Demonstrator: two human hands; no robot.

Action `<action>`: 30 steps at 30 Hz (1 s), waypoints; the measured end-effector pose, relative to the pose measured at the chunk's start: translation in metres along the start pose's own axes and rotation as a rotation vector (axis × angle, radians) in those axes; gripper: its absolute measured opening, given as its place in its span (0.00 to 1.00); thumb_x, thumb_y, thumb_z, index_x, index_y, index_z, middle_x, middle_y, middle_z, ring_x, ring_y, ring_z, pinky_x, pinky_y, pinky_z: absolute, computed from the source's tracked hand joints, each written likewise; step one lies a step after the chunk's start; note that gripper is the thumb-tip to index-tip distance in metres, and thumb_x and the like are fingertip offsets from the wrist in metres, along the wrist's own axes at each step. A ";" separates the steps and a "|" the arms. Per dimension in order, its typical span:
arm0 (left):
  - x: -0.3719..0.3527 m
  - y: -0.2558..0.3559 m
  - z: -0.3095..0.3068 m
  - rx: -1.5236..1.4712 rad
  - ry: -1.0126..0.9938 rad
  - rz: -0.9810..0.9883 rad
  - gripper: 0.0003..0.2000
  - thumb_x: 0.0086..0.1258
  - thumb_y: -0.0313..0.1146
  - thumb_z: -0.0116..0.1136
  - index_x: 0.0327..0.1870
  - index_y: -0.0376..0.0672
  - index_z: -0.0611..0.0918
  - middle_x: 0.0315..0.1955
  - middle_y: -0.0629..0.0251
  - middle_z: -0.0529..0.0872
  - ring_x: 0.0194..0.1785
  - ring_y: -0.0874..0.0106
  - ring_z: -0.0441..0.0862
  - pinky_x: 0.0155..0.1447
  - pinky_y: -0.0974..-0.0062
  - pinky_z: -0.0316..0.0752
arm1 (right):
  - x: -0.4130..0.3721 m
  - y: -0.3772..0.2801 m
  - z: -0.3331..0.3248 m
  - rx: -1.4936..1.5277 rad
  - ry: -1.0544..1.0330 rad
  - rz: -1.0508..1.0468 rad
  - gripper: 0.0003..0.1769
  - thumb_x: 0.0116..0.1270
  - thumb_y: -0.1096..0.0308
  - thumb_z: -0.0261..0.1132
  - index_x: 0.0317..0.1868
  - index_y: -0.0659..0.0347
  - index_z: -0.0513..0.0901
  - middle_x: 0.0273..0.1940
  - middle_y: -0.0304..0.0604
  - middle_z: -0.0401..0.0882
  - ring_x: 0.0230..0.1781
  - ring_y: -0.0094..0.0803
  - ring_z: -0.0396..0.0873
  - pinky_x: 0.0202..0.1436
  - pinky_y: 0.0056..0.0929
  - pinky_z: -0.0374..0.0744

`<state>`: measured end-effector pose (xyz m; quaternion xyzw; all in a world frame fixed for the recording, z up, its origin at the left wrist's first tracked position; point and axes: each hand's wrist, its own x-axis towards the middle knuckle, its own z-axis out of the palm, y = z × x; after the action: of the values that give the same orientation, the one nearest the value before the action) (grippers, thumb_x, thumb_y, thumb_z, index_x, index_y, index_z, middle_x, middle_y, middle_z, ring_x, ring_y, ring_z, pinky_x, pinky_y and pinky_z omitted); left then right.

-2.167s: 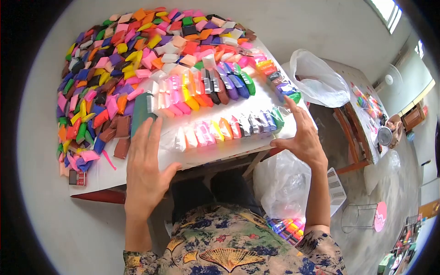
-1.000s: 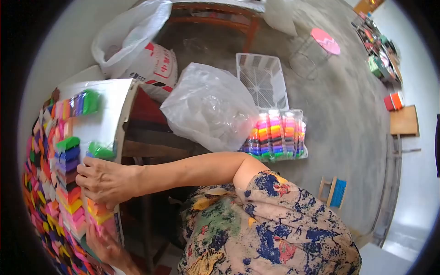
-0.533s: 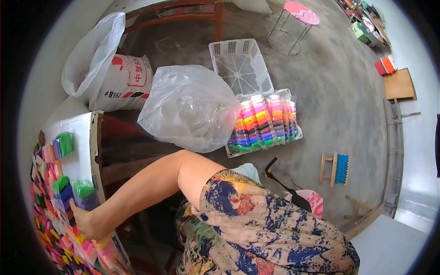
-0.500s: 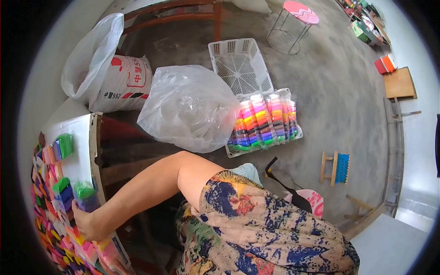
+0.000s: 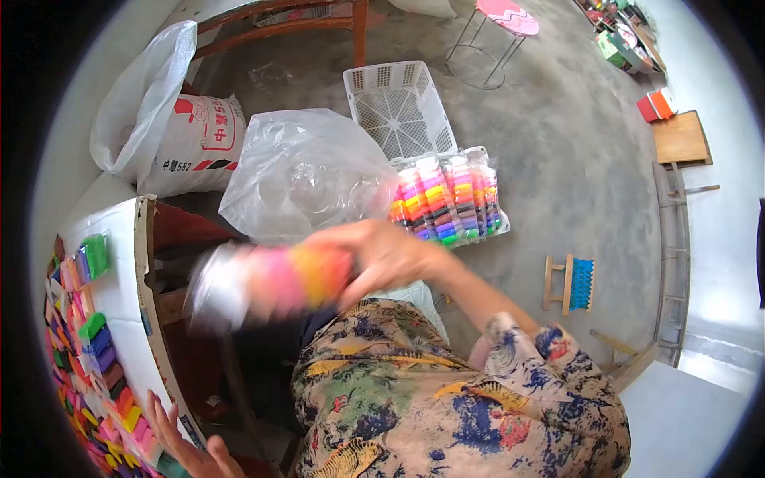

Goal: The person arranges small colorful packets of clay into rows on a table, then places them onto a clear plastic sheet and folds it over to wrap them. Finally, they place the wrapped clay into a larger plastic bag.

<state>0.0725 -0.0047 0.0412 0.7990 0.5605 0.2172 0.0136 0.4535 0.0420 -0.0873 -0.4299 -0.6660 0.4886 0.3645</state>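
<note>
Blurred by motion, my right hand (image 5: 386,259) is closed round one end of a clear-wrapped pack (image 5: 275,279) of coloured blocks, with white, pink, orange and red showing. The pack hangs over the gap beside the white-topped table. At the lower left, my left hand (image 5: 187,446) has its fingers apart and holds nothing, near the table edge. Many loose coloured blocks (image 5: 88,374) lie on the table (image 5: 123,263), with a green-ended group (image 5: 94,256) near its far part. Similar wrapped packs (image 5: 446,199) lie side by side in a white crate on the floor.
A large clear plastic bag (image 5: 299,175) stands beside the packs, with an empty white crate (image 5: 402,111) behind. A printed sack (image 5: 203,135) is at the upper left. Farther off are a pink stool (image 5: 510,16), a small wooden stool with blue webbing (image 5: 582,285) and a ladder (image 5: 673,263).
My right hand has left the table and swung right, now with a pack in it. My left hand has come into view at the lower left. The view has shifted slightly.
</note>
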 end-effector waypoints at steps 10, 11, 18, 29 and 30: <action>0.010 -0.004 0.051 -0.111 -0.313 -0.182 0.24 0.77 0.41 0.54 0.72 0.44 0.73 0.74 0.55 0.67 0.76 0.57 0.66 0.75 0.56 0.67 | -0.186 0.249 -0.095 0.067 0.909 0.645 0.34 0.53 0.61 0.82 0.59 0.63 0.82 0.47 0.42 0.87 0.43 0.27 0.85 0.44 0.25 0.83; 0.010 -0.004 0.055 -0.110 -0.347 -0.220 0.24 0.77 0.40 0.54 0.72 0.45 0.73 0.74 0.55 0.67 0.76 0.57 0.65 0.75 0.57 0.67 | -0.191 0.267 -0.098 -0.018 0.933 0.645 0.35 0.52 0.60 0.82 0.60 0.63 0.81 0.48 0.43 0.87 0.43 0.28 0.85 0.45 0.26 0.84; 0.001 -0.002 0.070 -0.150 -0.436 -0.301 0.26 0.73 0.42 0.60 0.70 0.46 0.76 0.74 0.54 0.67 0.76 0.56 0.65 0.78 0.55 0.60 | -0.186 0.349 -0.098 -0.239 0.913 0.888 0.41 0.51 0.43 0.78 0.60 0.61 0.83 0.51 0.52 0.87 0.53 0.44 0.84 0.58 0.39 0.79; -0.002 0.007 0.076 -0.151 -0.508 -0.323 0.25 0.73 0.39 0.59 0.69 0.44 0.75 0.73 0.53 0.68 0.76 0.53 0.65 0.77 0.57 0.60 | -0.207 0.409 -0.079 -0.545 0.881 0.946 0.41 0.66 0.44 0.69 0.70 0.65 0.73 0.59 0.56 0.81 0.59 0.45 0.80 0.64 0.38 0.75; -0.001 0.010 0.075 -0.157 -0.512 -0.326 0.25 0.73 0.38 0.59 0.69 0.44 0.75 0.73 0.53 0.68 0.76 0.53 0.65 0.77 0.57 0.60 | -0.201 0.397 -0.077 -0.649 0.838 0.988 0.41 0.66 0.42 0.67 0.70 0.63 0.73 0.61 0.59 0.80 0.62 0.49 0.78 0.67 0.41 0.74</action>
<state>0.1085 0.0070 -0.0249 0.7238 0.6411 0.0467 0.2507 0.6825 -0.0583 -0.4632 -0.9184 -0.3099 0.1680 0.1797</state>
